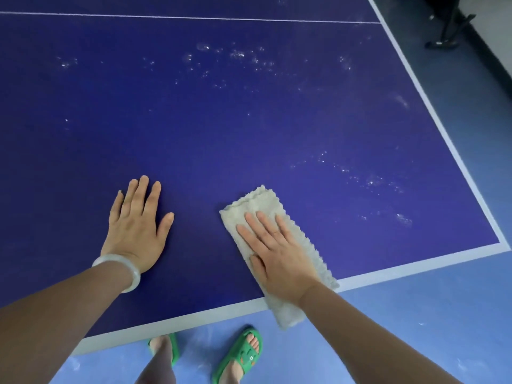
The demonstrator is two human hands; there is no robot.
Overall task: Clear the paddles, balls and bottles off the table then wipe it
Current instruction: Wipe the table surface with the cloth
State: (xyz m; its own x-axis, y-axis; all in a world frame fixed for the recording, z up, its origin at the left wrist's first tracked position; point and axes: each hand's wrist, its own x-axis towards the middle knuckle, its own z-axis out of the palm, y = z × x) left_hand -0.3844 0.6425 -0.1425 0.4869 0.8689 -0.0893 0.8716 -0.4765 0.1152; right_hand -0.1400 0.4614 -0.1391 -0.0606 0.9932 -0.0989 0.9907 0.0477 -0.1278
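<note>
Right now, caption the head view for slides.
Wiping: right hand presses a cloth on the blue table; left hand rests flat.

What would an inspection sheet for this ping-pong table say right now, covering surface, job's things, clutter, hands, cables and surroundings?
Surface: dark blue table with white border lines; whitish specks and smudges across the far and right-hand areas.
Job's things: pale folded cloth lying flat near the near edge, its near end hanging over it; no paddles, balls or bottles seen.
Clutter: nothing seen.
Hands: left hand flat on bare table, fingers straight, bracelet on the wrist; right hand flat, pressing on the cloth.
Cables: nothing seen.
Surroundings: light blue floor; the person's feet in green slippers; a dark object at top right, too unclear to identify.
</note>
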